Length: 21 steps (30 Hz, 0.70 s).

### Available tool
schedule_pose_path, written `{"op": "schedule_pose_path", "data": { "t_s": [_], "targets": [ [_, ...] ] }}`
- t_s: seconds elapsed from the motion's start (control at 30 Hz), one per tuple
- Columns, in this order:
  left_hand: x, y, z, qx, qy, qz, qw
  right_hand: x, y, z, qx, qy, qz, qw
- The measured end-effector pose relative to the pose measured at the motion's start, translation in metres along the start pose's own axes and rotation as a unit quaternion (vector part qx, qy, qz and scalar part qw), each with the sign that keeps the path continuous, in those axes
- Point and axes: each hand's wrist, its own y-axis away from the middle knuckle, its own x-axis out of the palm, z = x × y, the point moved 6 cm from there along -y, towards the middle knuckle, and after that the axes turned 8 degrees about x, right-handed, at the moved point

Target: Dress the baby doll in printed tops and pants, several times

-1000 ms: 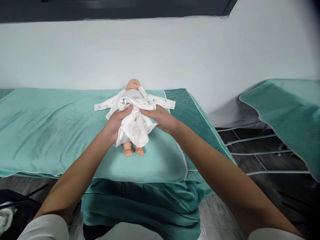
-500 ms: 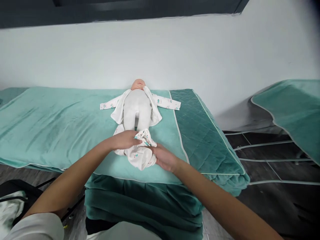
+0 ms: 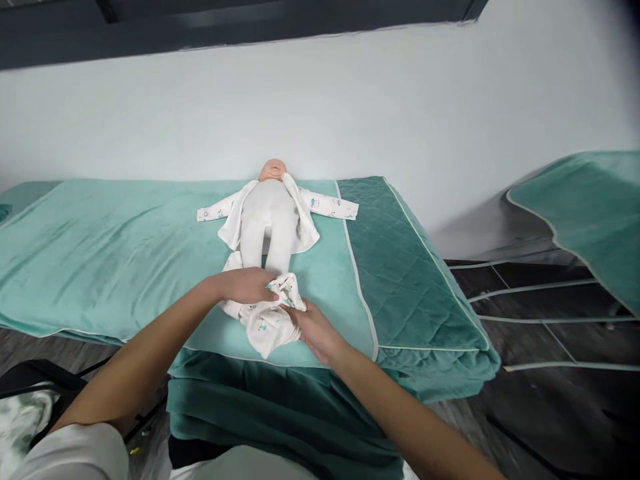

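Note:
A baby doll with a white cloth body lies on its back, head toward the wall. Its white printed top is spread open, both sleeves stretched sideways. At the doll's feet my two hands grip a bunched pair of white printed baby pants. My left hand is closed on the fabric beside the doll's lower legs, and its fingertips are partly hidden. My right hand pinches the cloth from the right side. The ends of the doll's legs are hidden behind my left hand and the fabric.
A green velvet cover lies over the bed, with a darker quilted part at right. The white wall stands behind. Another green-covered piece and metal bars are at far right. A black bag sits at lower left.
My right hand has shifted left and slightly down with the pants. The opening of the fabric has moved lower along the doll's legs. The doll stays lying in place.

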Motion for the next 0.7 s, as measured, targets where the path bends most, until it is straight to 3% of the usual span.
{"op": "schedule_pose_path", "data": {
  "t_s": [0.1,0.23,0.33,0.5,0.7],
  "targets": [
    [0.002,-0.006,0.009,-0.006,-0.022,-0.012,1.0,-0.017,-0.011,0.008,-0.078,0.116,-0.088,0.986],
    [0.004,-0.008,0.017,-0.004,-0.033,-0.034,0.999,-0.022,-0.018,0.013,-0.112,0.182,-0.119,0.97],
    [0.004,-0.004,0.019,-0.005,-0.038,-0.049,0.998,-0.014,-0.016,0.012,-0.091,0.116,-0.081,0.986],
    [0.0,0.001,0.017,0.007,0.027,-0.073,0.997,0.0,-0.009,0.005,0.016,-0.011,0.028,0.999],
    [-0.006,0.005,0.012,0.049,0.203,-0.109,0.972,-0.007,-0.012,0.014,-0.06,-0.037,0.028,0.997]
  ]
}}
